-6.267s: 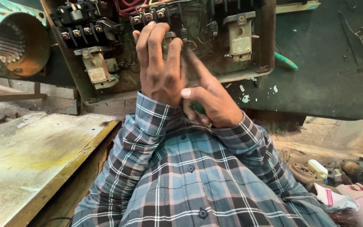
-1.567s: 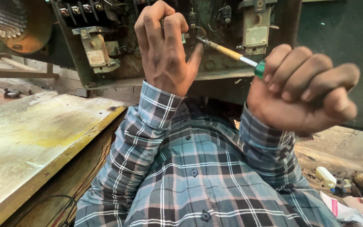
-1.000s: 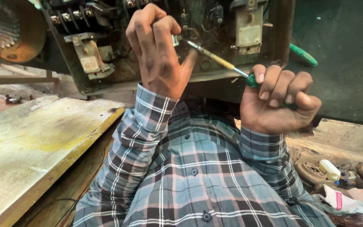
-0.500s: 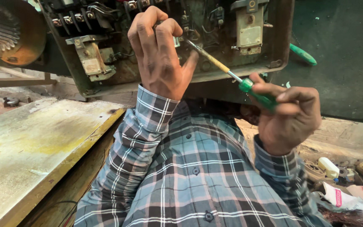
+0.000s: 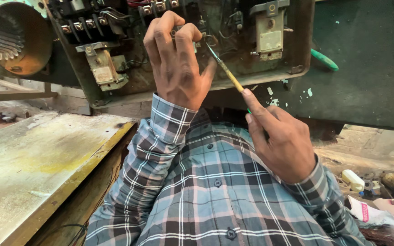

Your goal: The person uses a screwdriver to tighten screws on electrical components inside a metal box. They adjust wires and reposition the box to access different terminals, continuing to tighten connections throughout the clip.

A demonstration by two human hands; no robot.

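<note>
Right hand (image 5: 282,139) closed around a screwdriver (image 5: 226,70), handle almost wholly buried in the palm, forefinger stretched along the yellowish shaft. Shaft slanted up and to the left from that fist, tip lost among wires inside an open electrical box (image 5: 292,54). Only a sliver of green handle visible just under the forefinger.

Left hand (image 5: 176,64) raised against the box interior, back toward the camera, fingers curled inward onto the parts just left of the screwdriver tip. Whatever pinched under those fingertips hidden by the hand itself; grasp there could not be told. Thumb lying just beside the shaft, touching or nearly so.

Inside the rusty box: a row of black terminal blocks (image 5: 85,23) at upper left, a pale grimy switch part (image 5: 103,68) below them, another cream-coloured block (image 5: 270,38) at the right. Second green tool handle (image 5: 324,59) poking out beyond the box's right wall, well apart from both hands.

Round motor housing (image 5: 17,38) with a ribbed grille at far left. Dark green metal panel (image 5: 370,68), paint chipped, behind and to the right. Worn wooden bench top (image 5: 37,159) with yellow stains at lower left. Cluttered dusty ground with a small white bottle (image 5: 353,180) at lower right. Plaid shirt sleeves on both forearms.
</note>
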